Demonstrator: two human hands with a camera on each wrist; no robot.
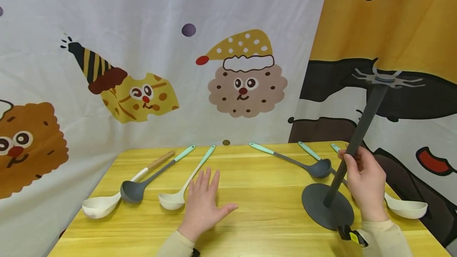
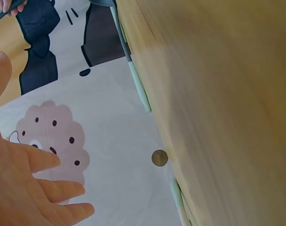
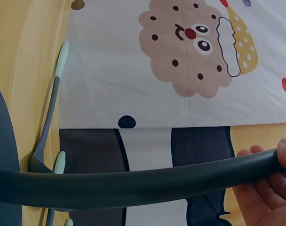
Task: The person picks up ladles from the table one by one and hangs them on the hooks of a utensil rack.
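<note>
My right hand (image 1: 367, 181) grips the dark grey pole (image 1: 362, 130) of a utensil stand, thumb on one side and fingers behind. The stand has a round flat base (image 1: 326, 209) and several thin hooks (image 1: 389, 78) around its top, with nothing hanging on them. In the head view the pole leans to the right; I cannot tell whether the base touches the table. My left hand (image 1: 205, 207) is held with fingers spread, holding nothing. It is nearest to a white ladle (image 1: 172, 200) with a mint handle, partly overlapping it in the head view.
Left on the wooden table (image 1: 250, 221) lie a grey ladle (image 1: 133, 191) and a white ladle (image 1: 100, 208) with a wooden handle. Right lie a grey ladle (image 1: 319, 168), a white bowl-ended utensil (image 1: 407, 208) and further mint handles (image 1: 308, 150), partly hidden. A patterned curtain (image 1: 228, 7) hangs behind.
</note>
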